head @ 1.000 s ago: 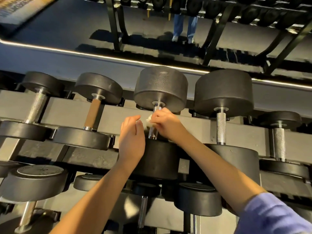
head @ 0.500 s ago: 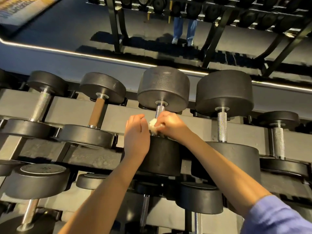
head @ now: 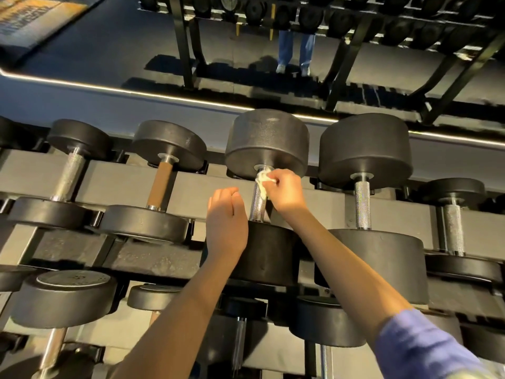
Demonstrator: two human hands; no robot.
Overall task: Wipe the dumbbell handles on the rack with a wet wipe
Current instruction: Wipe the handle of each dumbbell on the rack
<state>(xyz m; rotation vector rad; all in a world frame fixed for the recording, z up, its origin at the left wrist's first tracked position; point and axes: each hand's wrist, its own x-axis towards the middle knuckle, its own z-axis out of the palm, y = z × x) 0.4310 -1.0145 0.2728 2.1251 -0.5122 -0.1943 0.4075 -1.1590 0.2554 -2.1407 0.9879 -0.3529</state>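
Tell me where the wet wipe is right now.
Head view, near centre: the wet wipe is bunched in the right hand, pressed against the far end of the middle dumbbell's handle.

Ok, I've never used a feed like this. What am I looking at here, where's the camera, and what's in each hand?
There is no machine: these are a person's two bare arms, seen from one wide-angle camera worn on their head, looking forward and down. In front is a dumbbell rack with dumbbells lying in rows, their handles pointing away from the viewer. The right hand pinches a crumpled white wet wipe against the far end of a metal dumbbell handle, just under the far weight head. The left hand is beside that handle, fingers loosely curled, holding nothing. The next dumbbell to the left has a brown handle. Farther off, someone's legs in jeans show.
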